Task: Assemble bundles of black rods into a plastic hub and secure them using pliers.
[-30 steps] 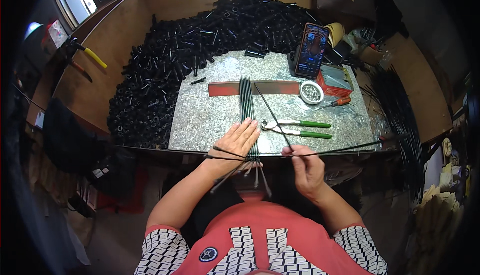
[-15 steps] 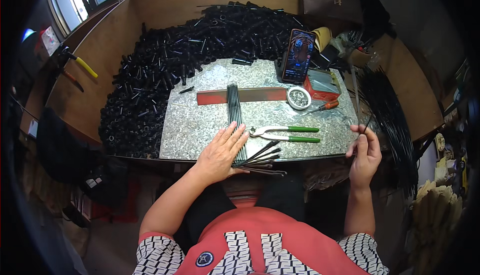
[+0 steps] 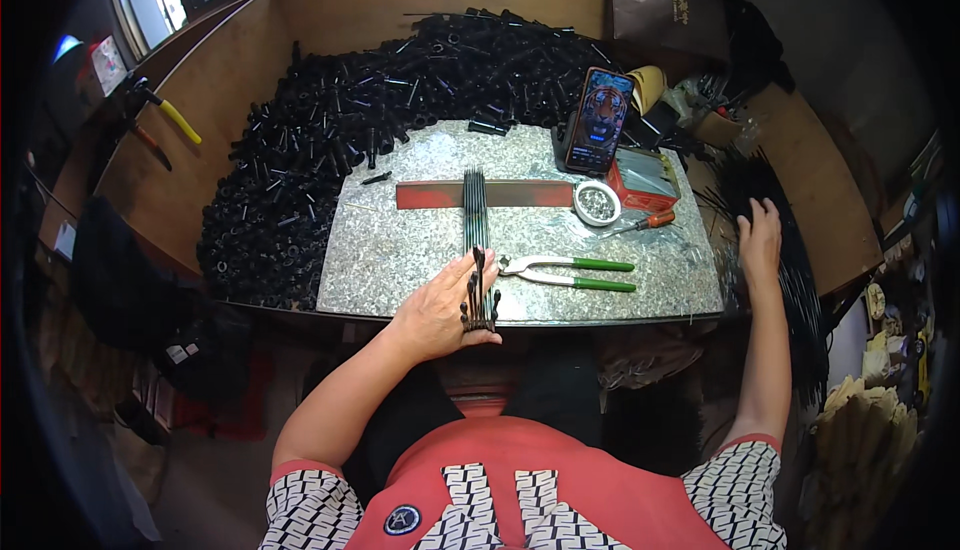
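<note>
My left hand (image 3: pixel 438 312) is closed round a bundle of thin black rods (image 3: pixel 474 212), its thumb by their near end. Their far part lies across a flat red-and-grey bar (image 3: pixel 530 194). At the near end, the rods' dark knobbed tips (image 3: pixel 480 295) stand up in front of my palm. My right hand (image 3: pixel 760 245) reaches to the heap of long black rods (image 3: pixel 790 260) at the right, fingers apart and nothing visible in them. Between the hands lie green-handled pincers (image 3: pixel 575 274) on the speckled stone slab (image 3: pixel 400 275).
A big pile of short black tubular parts (image 3: pixel 330 110) rings the slab's left and far sides. Toward the right stand a phone (image 3: pixel 598 120), a white bowl of small metal pieces (image 3: pixel 597 204), a red box (image 3: pixel 642 182) and a screwdriver (image 3: pixel 655 220). Wooden walls (image 3: pixel 210 150) enclose the bench.
My right hand has moved right and away from me, from the slab's edge to the rod heap. The knobbed ends in my left hand, fanned rightward before, now point upward.
</note>
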